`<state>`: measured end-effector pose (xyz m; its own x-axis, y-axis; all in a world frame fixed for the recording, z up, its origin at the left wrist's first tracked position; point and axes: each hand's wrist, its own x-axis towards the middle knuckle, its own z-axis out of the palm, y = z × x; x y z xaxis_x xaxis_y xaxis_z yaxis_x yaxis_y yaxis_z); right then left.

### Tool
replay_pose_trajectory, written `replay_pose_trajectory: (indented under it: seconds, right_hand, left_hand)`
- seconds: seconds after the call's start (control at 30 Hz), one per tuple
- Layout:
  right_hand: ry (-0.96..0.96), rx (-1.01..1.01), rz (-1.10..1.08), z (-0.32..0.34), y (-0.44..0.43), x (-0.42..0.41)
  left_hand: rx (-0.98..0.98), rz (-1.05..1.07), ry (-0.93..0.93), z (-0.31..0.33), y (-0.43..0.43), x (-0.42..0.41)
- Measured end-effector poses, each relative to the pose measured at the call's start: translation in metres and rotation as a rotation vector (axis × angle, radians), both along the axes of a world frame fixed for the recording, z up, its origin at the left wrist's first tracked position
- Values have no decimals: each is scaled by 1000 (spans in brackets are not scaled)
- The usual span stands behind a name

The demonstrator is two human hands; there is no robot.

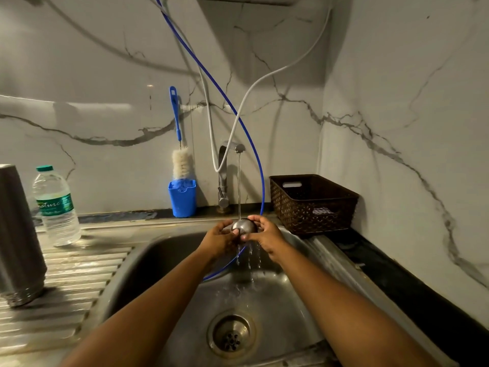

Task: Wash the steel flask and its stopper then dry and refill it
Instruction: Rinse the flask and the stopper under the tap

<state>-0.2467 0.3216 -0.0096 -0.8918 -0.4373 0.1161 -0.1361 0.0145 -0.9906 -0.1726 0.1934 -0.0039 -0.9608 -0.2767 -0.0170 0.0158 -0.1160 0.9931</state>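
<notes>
Wide stainless steel sink basin point(148, 258) lying below curved steel tap point(225, 176), stream running. Tall grey steel flask point(18, 234) standing far left of tap. Brown woven plastic basket point(312, 205) sitting right of tap, crowding that side; freer room lying left. Under tap, left hand point(219, 238) and right hand point(267, 234) pinching small domed steel stopper point(244, 225). Advising: turning stopper through stream, gripping firmly, avoiding thin blue hose point(260, 176) hanging beside tap.

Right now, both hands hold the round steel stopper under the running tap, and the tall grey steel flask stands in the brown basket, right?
No. The head view shows the tall grey steel flask on the ribbed draining board, not in the brown basket. The left hand and right hand do hold the round steel stopper under the running tap.
</notes>
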Motion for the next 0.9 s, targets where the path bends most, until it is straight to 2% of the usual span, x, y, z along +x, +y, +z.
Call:
replay_pose_trajectory:
  seconds: [0.17,0.27,0.4,0.5,0.57,0.73,0.9]
  right_hand:
    - [37,-20,101,4,2,0]
    - [-12,-83,53,3,1,-1]
    - [14,-50,-48,1,0,-1]
    - [-85,-92,-100,0,-5,1]
    - [-102,-133,-109,0,-6,1]
    - [-17,-114,-145,0,-4,2]
    - [55,-61,-129,1,-13,8]
  left_hand:
    - [-24,-70,-14,-2,-1,-2]
    - [11,-64,-19,0,-2,0]
    - [103,-33,-17,1,-1,0]
    - [224,-26,-2,1,3,0]
    - [229,-13,-5,2,5,-1]
    - [189,15,-51,1,3,-2]
    - [255,26,-96,1,0,-4]
